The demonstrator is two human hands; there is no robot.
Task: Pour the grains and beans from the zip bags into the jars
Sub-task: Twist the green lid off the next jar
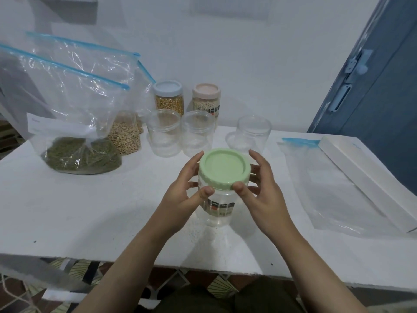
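An empty clear jar (217,210) with a pale green lid (224,169) stands on the white table (90,211) in front of me. My left hand (186,190) grips the jar just under the lid. My right hand (259,188) grips the lid's rim with thumb and fingers. At the left stands a zip bag of green beans (81,154), and behind it a zip bag of tan beans (125,136). Three open empty jars (163,134) (197,136) (252,132) stand behind the held jar.
Two filled, lidded jars stand at the back: a blue-lidded jar (168,98) and a pink-lidded jar (206,98). An empty flat zip bag (327,188) and a white box (365,175) lie at the right. A blue door (372,86) is beyond.
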